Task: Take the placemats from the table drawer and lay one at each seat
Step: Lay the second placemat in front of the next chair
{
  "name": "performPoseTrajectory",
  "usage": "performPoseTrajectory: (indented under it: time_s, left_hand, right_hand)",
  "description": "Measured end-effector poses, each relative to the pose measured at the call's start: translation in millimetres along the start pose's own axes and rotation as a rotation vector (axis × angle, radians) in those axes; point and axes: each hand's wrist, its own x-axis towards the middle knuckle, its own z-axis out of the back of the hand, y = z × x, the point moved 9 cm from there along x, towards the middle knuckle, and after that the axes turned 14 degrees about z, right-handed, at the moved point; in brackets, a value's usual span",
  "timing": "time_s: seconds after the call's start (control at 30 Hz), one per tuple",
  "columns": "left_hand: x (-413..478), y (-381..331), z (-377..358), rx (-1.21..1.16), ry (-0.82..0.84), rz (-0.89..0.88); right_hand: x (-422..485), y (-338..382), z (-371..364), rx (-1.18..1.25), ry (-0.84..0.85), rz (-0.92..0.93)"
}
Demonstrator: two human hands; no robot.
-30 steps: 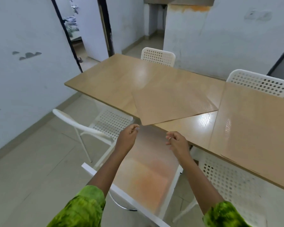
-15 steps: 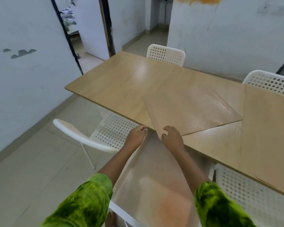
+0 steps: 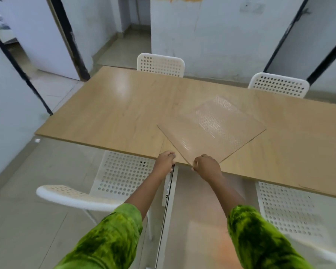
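Clear placemat [image 3: 211,133] seemingly in right hand [image 3: 207,167]

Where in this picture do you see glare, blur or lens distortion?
Head view: glare streaks the table at far left; the clear placemat mirrors a dotted chair pattern; the near chair and doorframes are motion-blurred; straight frames bow outward, typical of a wide-angle lens.

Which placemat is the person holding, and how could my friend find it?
Look at the long wooden table with white chairs round it. At its near edge, the right hand pinches one corner of a see-through placemat. It lies turned like a diamond, unlike the straight mat to its right.
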Motion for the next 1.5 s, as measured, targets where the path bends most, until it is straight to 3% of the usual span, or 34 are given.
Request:
performPoseTrajectory:
  time_s: [0.17, 0.5, 0.6, 0.8, 1.0, 1.13, 1.33, 1.5]
  left_hand:
    - [11, -9, -11, -0.071, 0.031, 0.063]
    - [28, -15, -47, -0.408, 0.221, 0.160]
    - [41, -27, -63, -0.443, 0.216, 0.168]
    - [52, -46, -55, -0.489, 0.074, 0.035]
    - [26, -56, 16, -0.528, 0.083, -0.122]
    - [11, -46, 79, -0.560, 0.113, -0.125]
    - [-7, -27, 166, -0.557, 0.134, -0.149]
    - [-19, -23, 225, -0.526, 0.127, -0.140]
  right_hand:
    - [7, -8, 12, 0.032, 0.014, 0.020]
    - [-12, -10, 30, 0.150, -0.274, 0.054]
    - [-14, -11, 35, 0.202, -0.288, 0.094]
    - [-3, -53, 57, 0.642, -0.303, -0.023]
    - [25, -122, 85, 0.504, -0.263, -0.162]
    - [36, -151, 84, 0.432, -0.188, -0.251]
    - [29, -142, 52, 0.731, -0.190, -0.445]
    - [29, -86, 53, 0.909, -0.406, -0.434]
